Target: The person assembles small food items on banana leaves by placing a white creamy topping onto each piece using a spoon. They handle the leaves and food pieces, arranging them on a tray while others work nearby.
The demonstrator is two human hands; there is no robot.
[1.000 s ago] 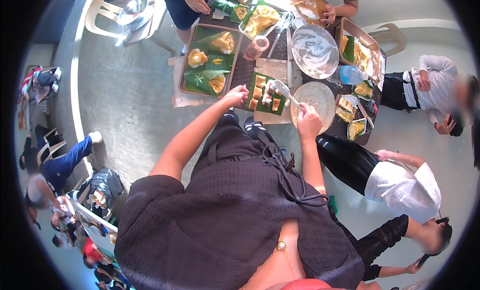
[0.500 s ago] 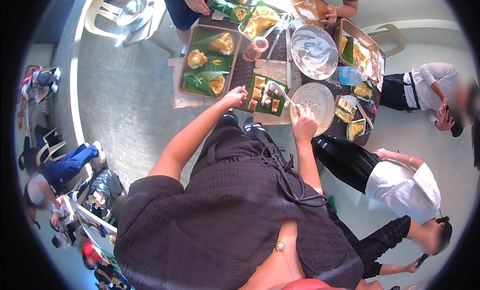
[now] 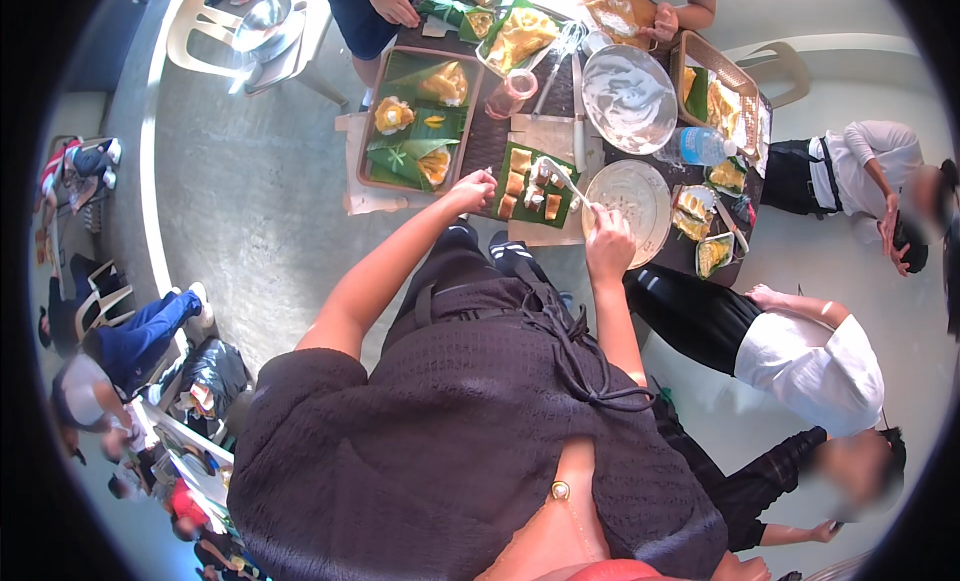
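Observation:
My right hand (image 3: 610, 239) is closed round the handle of a pale spatula (image 3: 576, 189). Its head, coated in white cream, rests over small golden-brown pastry pieces (image 3: 515, 184) laid in rows on a green banana leaf (image 3: 527, 214). Some pieces carry dollops of cream (image 3: 534, 197). Just left of the leaf, my left hand (image 3: 470, 193) has its fingertips pinched together with a bit of white at them; what they hold, if anything, is too small to make out. Beside my right hand stands a clear round bowl (image 3: 655, 243) with cream smears inside.
A brown tray (image 3: 470, 131) of leaf-wrapped food lies to the left. Beyond are a glass jar (image 3: 511, 95), a knife (image 3: 578, 131), a large cream-smeared bowl (image 3: 628, 99), a water bottle (image 3: 706, 146) and a wicker basket (image 3: 715, 56). Other people's hands (image 3: 660, 23) are at the far side.
The spatula's head has shifted very slightly over the pastries. My hands stay nearly in place. A person at the right has moved an arm.

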